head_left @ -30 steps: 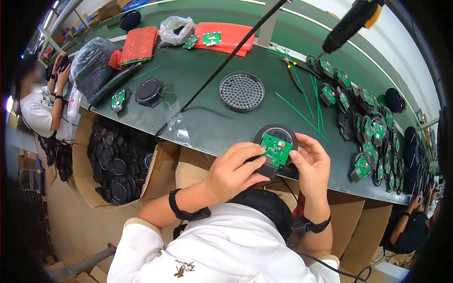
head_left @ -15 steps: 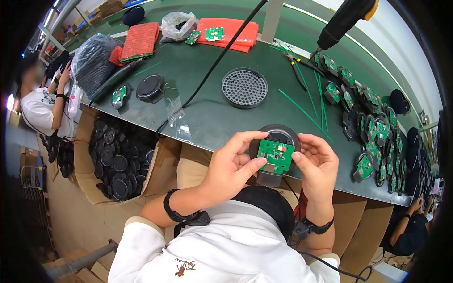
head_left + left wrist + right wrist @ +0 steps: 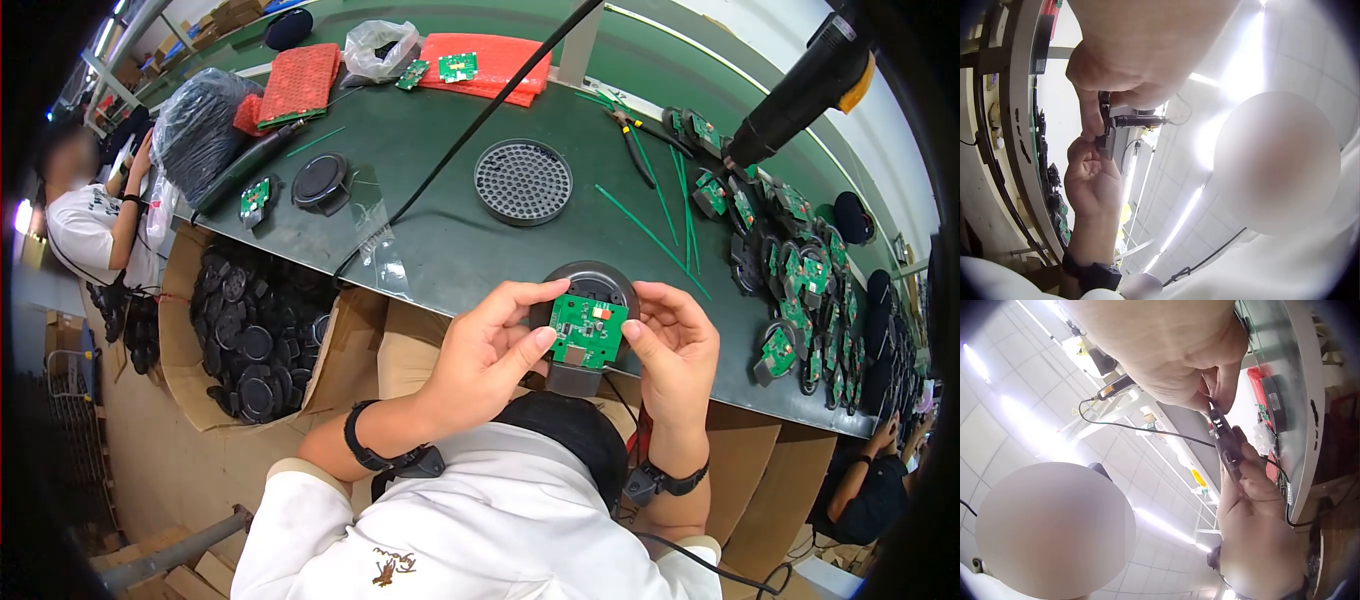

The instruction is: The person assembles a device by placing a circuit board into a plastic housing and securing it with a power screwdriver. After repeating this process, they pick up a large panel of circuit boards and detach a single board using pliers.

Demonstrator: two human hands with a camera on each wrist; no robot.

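Green circuit board (image 3: pixel 587 332) already lay on round black part (image 3: pixel 585 272), so both moved as one piece. Left hand (image 3: pixel 478 355) pinched its left side, right hand (image 3: pixel 675 345) its right. Held up at near edge of counter (image 3: pixel 440 270). More room leftward; rightward tighter, green strips (image 3: pixel 655 243) then piled parts (image 3: pixel 800 270). Grille disc (image 3: pixel 522 182) sat beyond, power driver (image 3: pixel 803 90) hung far right.

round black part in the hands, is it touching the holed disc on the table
Apart. The head view shows a strip of bare green tabletop between the round black part and the near edge of the holed disc.
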